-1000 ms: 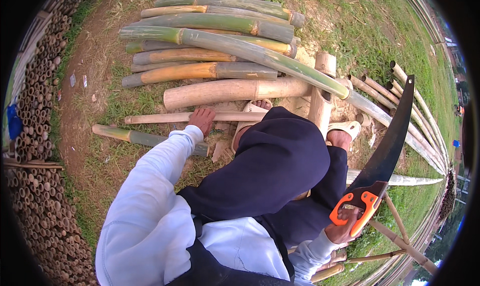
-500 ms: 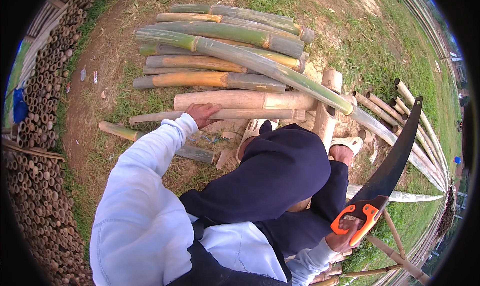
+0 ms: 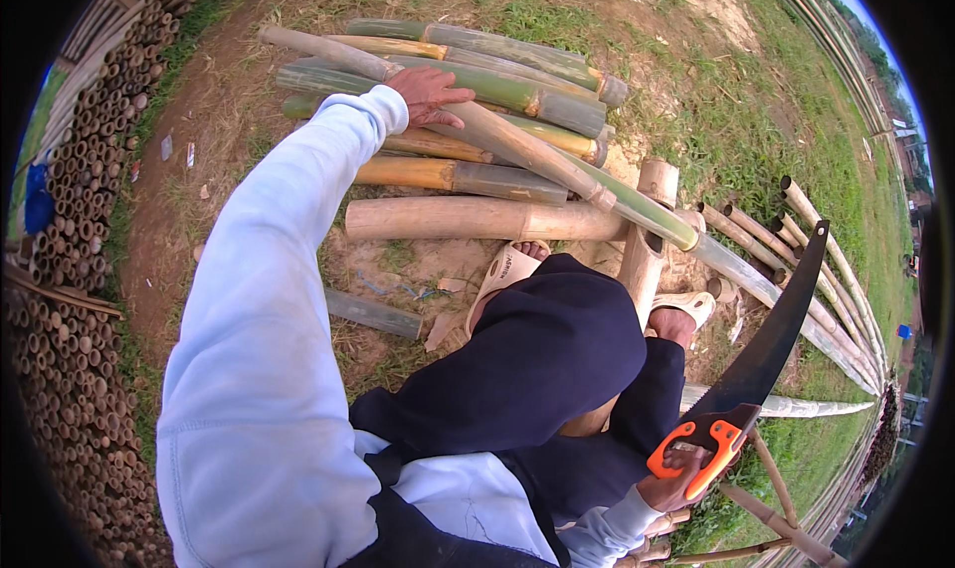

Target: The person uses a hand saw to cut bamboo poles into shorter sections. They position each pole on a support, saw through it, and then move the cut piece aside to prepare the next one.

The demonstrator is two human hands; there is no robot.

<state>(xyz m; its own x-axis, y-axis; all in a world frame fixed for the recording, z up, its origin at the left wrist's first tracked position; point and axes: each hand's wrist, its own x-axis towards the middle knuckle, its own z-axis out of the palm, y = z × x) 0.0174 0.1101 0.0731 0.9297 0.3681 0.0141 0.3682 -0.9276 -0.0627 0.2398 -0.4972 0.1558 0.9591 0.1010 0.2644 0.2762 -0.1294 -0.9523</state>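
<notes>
A stack of thin bamboo canes [image 3: 70,270], cut ends showing, fills the left edge from near to far. On the bare dirt and grass [image 3: 756,100] in the middle lies a pile of thick bamboo poles [image 3: 477,180], most with their long axes running left to right. One long green pole [image 3: 557,165] lies slantwise over the pile, from the far left down toward the near right, where it rests on an upright bamboo post [image 3: 647,240]. More slim poles [image 3: 826,260] lie along the right side.

The person's bent knees in dark trousers [image 3: 557,359] cover the near middle and hide part of the ground; a pale sandal [image 3: 502,275] shows just beyond them.

The left hand [image 3: 430,95], fingers spread flat, lies on the far end of the slanting pole. The right hand [image 3: 676,483], at the near right, is closed round the orange handle of a saw [image 3: 761,364], whose dark curved blade points up and away to the far right.
</notes>
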